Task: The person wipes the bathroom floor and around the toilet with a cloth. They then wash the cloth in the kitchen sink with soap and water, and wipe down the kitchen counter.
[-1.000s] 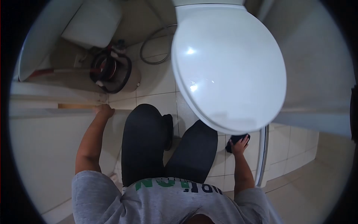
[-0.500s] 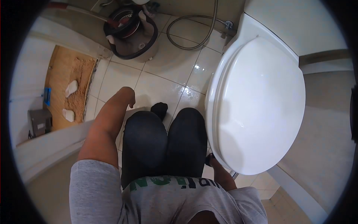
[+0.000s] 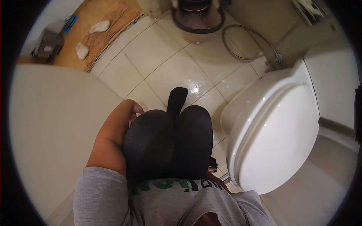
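Note:
My left hand (image 3: 136,111) hangs at the outer side of my left knee, fingers loosely bent and a little apart, with nothing visible in them. Low beside my right thigh, my right hand (image 3: 212,170) is mostly hidden; its fingertips are curled by a small black object (image 3: 213,164) whose kind I cannot make out. To the right of that hand stands a white toilet (image 3: 279,139) with its lid down. My legs in black leggings (image 3: 151,143) are bent, and a black-socked foot (image 3: 178,98) shows beyond the knees on the tiles.
A bucket with a black rim (image 3: 198,34) stands at the far wall. A coiled metal hose (image 3: 241,58) lies near it. A broad pale panel (image 3: 56,124) rises close on my left. Beyond the threshold are white slippers (image 3: 100,27) on a brown mat. The floor tiles (image 3: 151,64) shine.
My view has turned, so the bucket and toilet appear farther right and the pale panel fills more of the left. My left hand has come in against the knee.

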Available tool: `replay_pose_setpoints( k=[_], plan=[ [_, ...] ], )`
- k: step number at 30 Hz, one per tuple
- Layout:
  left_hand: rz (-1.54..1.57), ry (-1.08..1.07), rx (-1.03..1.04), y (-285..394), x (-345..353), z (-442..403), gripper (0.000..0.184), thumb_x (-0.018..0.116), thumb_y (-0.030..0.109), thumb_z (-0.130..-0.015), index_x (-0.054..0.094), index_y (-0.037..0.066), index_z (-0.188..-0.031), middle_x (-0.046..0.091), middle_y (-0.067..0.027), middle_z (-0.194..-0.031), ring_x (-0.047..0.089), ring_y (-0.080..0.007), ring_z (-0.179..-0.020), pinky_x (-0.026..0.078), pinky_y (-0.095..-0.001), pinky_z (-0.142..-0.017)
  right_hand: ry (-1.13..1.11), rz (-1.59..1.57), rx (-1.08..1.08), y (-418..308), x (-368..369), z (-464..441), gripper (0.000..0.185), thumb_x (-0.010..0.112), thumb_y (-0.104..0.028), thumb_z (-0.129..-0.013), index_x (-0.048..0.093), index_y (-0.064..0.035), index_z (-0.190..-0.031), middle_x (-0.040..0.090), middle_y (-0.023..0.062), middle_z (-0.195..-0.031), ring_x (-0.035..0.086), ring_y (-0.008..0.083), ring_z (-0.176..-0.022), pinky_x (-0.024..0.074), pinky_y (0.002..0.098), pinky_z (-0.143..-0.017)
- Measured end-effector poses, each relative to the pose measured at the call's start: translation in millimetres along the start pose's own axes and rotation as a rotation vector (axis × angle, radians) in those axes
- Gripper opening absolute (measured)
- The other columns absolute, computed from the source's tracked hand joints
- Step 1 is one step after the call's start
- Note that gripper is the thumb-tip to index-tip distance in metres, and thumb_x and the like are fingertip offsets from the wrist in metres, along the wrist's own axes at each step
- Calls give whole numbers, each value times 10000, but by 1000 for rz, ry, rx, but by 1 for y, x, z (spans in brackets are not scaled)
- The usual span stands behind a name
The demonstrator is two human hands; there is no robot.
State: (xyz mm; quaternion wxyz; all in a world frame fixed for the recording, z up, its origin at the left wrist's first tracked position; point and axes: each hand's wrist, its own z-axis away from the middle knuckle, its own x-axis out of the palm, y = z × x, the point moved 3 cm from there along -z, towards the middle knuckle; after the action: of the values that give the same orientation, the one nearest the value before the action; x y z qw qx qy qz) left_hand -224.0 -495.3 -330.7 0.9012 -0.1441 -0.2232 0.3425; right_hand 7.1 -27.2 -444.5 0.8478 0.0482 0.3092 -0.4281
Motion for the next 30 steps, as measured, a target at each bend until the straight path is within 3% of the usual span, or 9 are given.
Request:
replay_pose_setpoints(
  k=[2, 5, 10, 16, 18, 20, 23, 25, 30],
  plan=[
    [203, -26, -9, -34, 0, -37, 503, 616, 364, -811, 555, 94, -1231, 637, -201, -1066, 647, -291, -890, 515, -454, -781, -10, 32, -37, -10, 0, -7, 718, 565, -431, -829, 336, -26, -1375, 308, 203, -1410, 305, 382, -1255, 230, 509, -1050],
    [31, 48, 652, -68, -9, -69, 543, 581, 342, -846, 465, 118, -1327, 651, -182, -989, 647, -287, -801, 536, -443, -694, -11, 64, -83, -27, 0, -15, 702, 563, -418, -832, 346, -23, -1370, 329, 208, -1398, 333, 380, -1241, 245, 502, -1048],
    [542, 503, 484, -137, 2, -6, 700, 544, 304, -882, 178, 218, -1473, 607, -131, -985, 603, -252, -714, 528, -424, -634, 22, 79, -110, -55, 6, -24, 674, 560, -394, -837, 362, -18, -1361, 365, 215, -1379, 380, 376, -1217, 268, 490, -1043],
    [762, 627, 668, -153, -9, -68, 649, 565, 315, -882, 273, 207, -1451, 569, -78, -1015, 560, -186, -804, 514, -362, -652, 226, -42, -115, -113, 36, -56, 642, 557, -366, -844, 382, -12, -1350, 407, 223, -1356, 436, 372, -1189, 296, 476, -1038],
    [830, 629, 726, -156, -7, -74, 629, 567, 320, -882, 304, 198, -1440, 562, -63, -1008, 550, -168, -802, 506, -346, -651, 615, -196, -384, -133, 57, -82, 632, 556, -357, -846, 388, -10, -1346, 421, 226, -1348, 455, 370, -1180, 306, 471, -1036],
    [897, 638, 794, -154, -12, -78, 611, 570, 326, -881, 335, 188, -1429, 554, -48, -1001, 539, -151, -800, 498, -330, -649, 464, 21, -443, -228, 24, -73, 652, 601, -345, -811, 419, 34, -1308, 387, 234, -1371, 408, 409, -1210, 289, 498, -1038],
    [1005, 628, 846, -160, -23, -74, 598, 573, 327, -882, 354, 193, -1422, 547, -30, -993, 530, -136, -805, 485, -320, -662, 723, 457, -949, -373, 21, -47, 649, 666, -322, -762, 458, 0, -1286, 324, 229, -1403, 311, 454, -1256, 233, 515, -1057],
    [1107, 662, 904, -168, -31, -72, 606, 570, 315, -886, 343, 165, -1427, 536, -16, -964, 520, -127, -816, 473, -305, -680, 737, 451, -1211, -455, 12, -55, 494, 661, -227, -769, 544, -4, -1194, 453, 227, -1301, 407, 399, -1206, 292, 460, -1036],
    [1393, 776, 1023, -177, -69, -56, 579, 540, 275, -911, 330, 118, -1426, 565, -55, -1093, 545, -159, -935, 473, -314, -782, 176, 312, -1657, -582, 50, -58, 316, 593, -39, -704, 606, -22, -1019, 451, 210, -1294, 411, 408, -1188, 324, 510, -1006]
  ],
)
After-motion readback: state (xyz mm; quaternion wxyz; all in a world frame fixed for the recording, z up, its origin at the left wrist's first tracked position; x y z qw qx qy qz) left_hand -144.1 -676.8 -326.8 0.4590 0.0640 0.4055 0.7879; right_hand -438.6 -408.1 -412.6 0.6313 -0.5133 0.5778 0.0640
